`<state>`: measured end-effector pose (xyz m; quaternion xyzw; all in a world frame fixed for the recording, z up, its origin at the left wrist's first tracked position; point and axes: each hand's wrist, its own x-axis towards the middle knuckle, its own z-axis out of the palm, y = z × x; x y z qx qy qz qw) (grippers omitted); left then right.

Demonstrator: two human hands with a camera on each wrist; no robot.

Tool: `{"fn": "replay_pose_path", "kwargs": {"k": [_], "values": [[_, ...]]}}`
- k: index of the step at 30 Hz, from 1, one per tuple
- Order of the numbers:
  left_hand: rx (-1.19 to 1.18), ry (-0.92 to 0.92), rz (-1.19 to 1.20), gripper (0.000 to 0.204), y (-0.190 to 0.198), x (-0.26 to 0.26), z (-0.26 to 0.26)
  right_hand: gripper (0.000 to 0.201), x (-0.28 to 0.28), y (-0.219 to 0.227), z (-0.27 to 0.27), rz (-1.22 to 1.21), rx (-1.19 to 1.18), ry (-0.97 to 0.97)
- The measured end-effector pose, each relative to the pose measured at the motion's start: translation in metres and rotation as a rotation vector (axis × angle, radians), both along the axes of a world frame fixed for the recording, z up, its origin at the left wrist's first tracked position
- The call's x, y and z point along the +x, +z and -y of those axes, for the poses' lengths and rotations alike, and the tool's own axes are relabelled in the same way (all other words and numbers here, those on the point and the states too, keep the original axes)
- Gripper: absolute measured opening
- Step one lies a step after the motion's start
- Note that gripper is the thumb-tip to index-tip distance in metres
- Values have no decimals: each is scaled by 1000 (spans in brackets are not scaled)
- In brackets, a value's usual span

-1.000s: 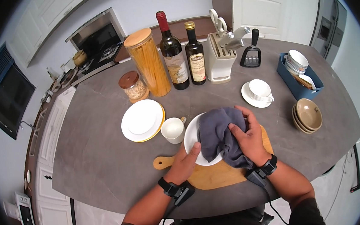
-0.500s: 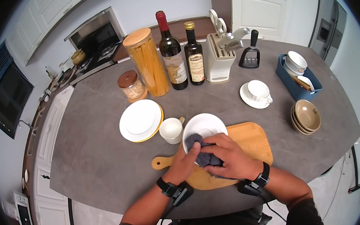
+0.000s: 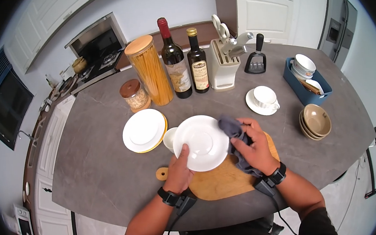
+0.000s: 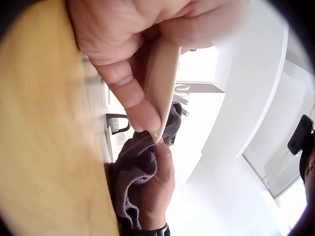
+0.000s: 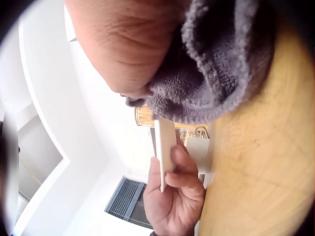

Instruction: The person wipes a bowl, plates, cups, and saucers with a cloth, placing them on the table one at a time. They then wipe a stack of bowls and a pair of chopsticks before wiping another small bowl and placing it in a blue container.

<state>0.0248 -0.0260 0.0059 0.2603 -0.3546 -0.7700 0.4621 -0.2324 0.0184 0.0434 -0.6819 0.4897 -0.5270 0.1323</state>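
Note:
My left hand (image 3: 178, 174) pinches a white saucer (image 3: 202, 150) by its near left rim, thumb on the upper face and fingers beneath. The saucer is held over the wooden cutting board (image 3: 222, 179), edge-on in the left wrist view. In my right hand (image 3: 258, 149) is a dark grey cloth (image 3: 241, 151), bunched between thumb and fingers at the saucer's right rim. Part of the cloth hangs down toward the board. From the right wrist, the cloth (image 5: 197, 88) covers the far end of the saucer (image 5: 166, 152).
A white mug (image 3: 169, 139) stands partly hidden behind the saucer, beside stacked plates (image 3: 144, 130). Bottles, a pasta jar (image 3: 150, 71) and a knife block (image 3: 224, 67) line the back. To the right are a cup on a saucer (image 3: 258, 107), brown bowls (image 3: 316, 122) and a blue bin (image 3: 308, 87).
The cloth first covered the saucer's right side, then was pressed at its near rim, and is now at its right rim. The saucer has risen and tilted, overlapping the mug.

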Motion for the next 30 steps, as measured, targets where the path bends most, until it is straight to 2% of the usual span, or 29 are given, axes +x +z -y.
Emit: {"fn": "replay_pose_path", "kwargs": {"k": [1,3,5,6,9,11,13,15,17,19,20,21,22,28,30], "values": [[0,-7,21,61,0,-1,0,30,-2,-2,3,211,101,23],[3,0,39,60,1,-4,-1,26,-6,-17,5,244,150,99],[16,9,60,60,4,-3,-5,29,0,-20,2,917,514,442],[7,-38,113,59,8,0,-6,37,7,-21,-2,961,529,428],[-25,-101,193,59,16,0,-9,38,21,-9,-12,1111,637,419],[-50,-114,219,58,18,-1,-10,40,21,-14,-14,1106,641,447],[-66,-191,270,58,19,1,-12,42,22,-16,-18,996,663,547],[-118,-240,298,60,21,1,-15,43,25,-20,-25,996,699,510],[-170,-293,326,61,21,1,-16,43,27,-22,-30,886,698,433],[-199,-251,339,63,22,0,-18,43,26,-25,-29,923,703,487],[-198,-249,339,63,21,-2,-19,42,27,-25,-30,824,678,459],[-195,-161,363,61,21,-5,-20,41,28,-25,-30,725,649,431],[-192,-74,387,59,20,-7,-20,41,29,-25,-29,726,647,432],[-135,62,360,55,16,-8,-15,36,26,-14,-26,840,749,419],[-129,79,351,53,20,-10,-16,37,17,-21,-24,886,775,538]]}}
